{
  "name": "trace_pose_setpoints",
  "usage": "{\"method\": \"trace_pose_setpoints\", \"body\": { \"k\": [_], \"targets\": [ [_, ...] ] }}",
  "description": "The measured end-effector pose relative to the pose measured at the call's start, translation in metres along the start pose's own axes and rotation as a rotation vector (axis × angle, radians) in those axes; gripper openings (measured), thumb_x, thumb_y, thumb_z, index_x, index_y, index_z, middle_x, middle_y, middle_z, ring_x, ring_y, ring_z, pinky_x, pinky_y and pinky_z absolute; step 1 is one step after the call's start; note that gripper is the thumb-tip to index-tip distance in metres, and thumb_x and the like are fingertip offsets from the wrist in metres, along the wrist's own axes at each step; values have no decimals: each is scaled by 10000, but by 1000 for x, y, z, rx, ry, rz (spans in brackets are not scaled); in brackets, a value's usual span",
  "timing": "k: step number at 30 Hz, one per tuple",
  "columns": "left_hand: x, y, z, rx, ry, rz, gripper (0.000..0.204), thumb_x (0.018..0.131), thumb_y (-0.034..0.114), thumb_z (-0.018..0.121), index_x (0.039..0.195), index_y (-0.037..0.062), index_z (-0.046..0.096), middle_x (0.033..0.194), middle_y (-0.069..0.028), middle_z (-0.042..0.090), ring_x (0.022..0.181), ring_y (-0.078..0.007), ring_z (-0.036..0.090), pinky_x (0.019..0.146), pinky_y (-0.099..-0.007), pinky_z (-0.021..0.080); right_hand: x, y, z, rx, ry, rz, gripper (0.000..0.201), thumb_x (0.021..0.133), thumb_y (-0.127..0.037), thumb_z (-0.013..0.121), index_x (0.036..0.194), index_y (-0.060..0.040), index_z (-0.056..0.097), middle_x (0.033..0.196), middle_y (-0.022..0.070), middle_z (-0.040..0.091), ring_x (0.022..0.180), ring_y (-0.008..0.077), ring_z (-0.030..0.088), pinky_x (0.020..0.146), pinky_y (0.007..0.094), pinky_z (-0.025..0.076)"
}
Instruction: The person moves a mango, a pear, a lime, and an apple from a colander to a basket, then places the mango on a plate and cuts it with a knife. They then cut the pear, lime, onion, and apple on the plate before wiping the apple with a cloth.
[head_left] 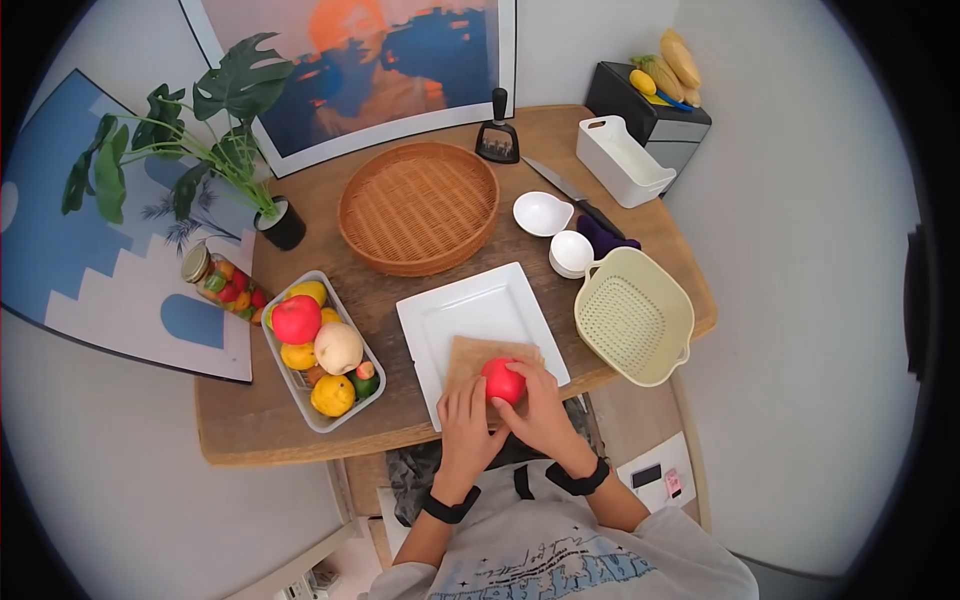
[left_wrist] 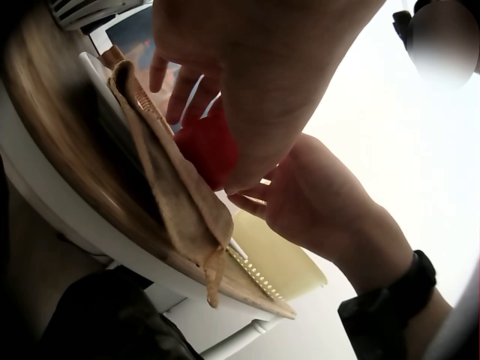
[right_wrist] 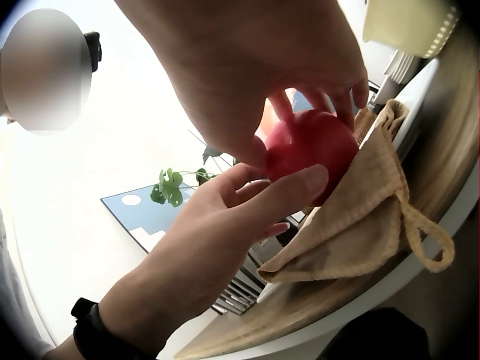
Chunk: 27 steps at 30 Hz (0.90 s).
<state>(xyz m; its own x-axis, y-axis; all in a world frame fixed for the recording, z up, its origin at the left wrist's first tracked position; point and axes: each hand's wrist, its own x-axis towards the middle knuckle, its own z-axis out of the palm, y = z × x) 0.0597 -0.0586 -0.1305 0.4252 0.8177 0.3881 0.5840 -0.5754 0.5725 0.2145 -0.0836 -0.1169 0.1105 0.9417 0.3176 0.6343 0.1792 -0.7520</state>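
Observation:
Both hands are at a smooth red round fruit (head_left: 503, 381) above a folded tan cloth (head_left: 468, 360) on a square white plate (head_left: 420, 335). My right hand (head_left: 540, 408) grips the fruit from the right, its fingers curved over the far side in the right wrist view. From the left, my left hand (head_left: 468, 428) holds it, with the thumb (right_wrist: 313, 180) on its near side. The cloth's hanging loop (right_wrist: 435, 240) droops past the table edge. Part of the fruit is hidden behind the hands.
A grey basket (head_left: 322, 425) of mixed fruit stands left, by a jar (head_left: 215, 280) and potted plant (head_left: 280, 225). Behind is a round wicker tray (head_left: 415, 210). To the right are white bowls (head_left: 542, 212), a knife (head_left: 560, 183), and a pale green colander basket (head_left: 635, 315).

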Motion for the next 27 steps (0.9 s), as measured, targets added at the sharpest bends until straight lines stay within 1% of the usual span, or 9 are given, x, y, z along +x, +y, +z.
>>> {"method": "trace_pose_setpoints", "body": {
  "k": [3,7,9,12,15,18,22,27],
  "targets": [
    [1,4,-3,7,18,-1,777,707,185,834,1362,-42,485,1327,-204,562,1220,-378,522,1043,-510,357,7,2,-2,155,-75,90,648,818,-216,770,1373,-25,495,1368,232,531,1251,418,499,1074,482,358],
    [-2,4,-3,24,6,-19,774,742,213,821,1379,-40,463,1334,-207,546,1223,-375,503,1056,-524,340,5,0,-4,14,-93,38,663,822,-196,771,1392,-16,484,1385,223,513,1256,429,493,1093,479,358],
    [-2,7,-6,61,-14,-48,748,753,198,807,1376,-45,470,1326,-210,553,1230,-372,503,1068,-517,336,9,-1,-6,-51,-76,4,670,813,-195,778,1393,-19,491,1390,222,499,1246,430,494,1093,472,358],
    [-2,7,-7,92,-47,-57,722,779,196,786,1376,-59,469,1317,-214,557,1233,-371,505,1087,-521,329,14,5,-5,-93,-32,-63,677,798,-202,789,1386,-29,502,1390,220,482,1231,427,495,1072,468,382],
    [-4,5,-6,110,-73,-57,713,798,209,774,1374,-76,464,1309,-217,561,1228,-370,512,1110,-533,317,15,8,0,-121,-39,-93,678,792,-203,792,1384,-36,506,1382,217,482,1227,419,499,1046,470,407],
    [-4,3,-6,124,-83,-47,714,805,219,769,1372,-86,461,1297,-220,570,1219,-367,525,1129,-543,307,14,5,3,-129,-39,-107,663,803,-208,787,1376,-34,503,1372,219,485,1228,419,500,1028,474,424],
    [-3,-1,-9,128,-127,-52,725,817,245,749,1383,-98,455,1287,-232,582,1240,-362,536,1172,-547,279,15,6,3,-40,-46,-84,640,822,-213,776,1370,-34,497,1374,221,491,1242,415,497,1045,472,409],
    [8,-10,-12,96,-142,-23,739,809,254,755,1387,-94,452,1280,-227,585,1244,-352,540,1184,-546,263,21,11,1,29,-73,-37,637,837,-226,764,1379,-34,490,1390,222,487,1264,406,488,1072,468,386]
  ]
}}
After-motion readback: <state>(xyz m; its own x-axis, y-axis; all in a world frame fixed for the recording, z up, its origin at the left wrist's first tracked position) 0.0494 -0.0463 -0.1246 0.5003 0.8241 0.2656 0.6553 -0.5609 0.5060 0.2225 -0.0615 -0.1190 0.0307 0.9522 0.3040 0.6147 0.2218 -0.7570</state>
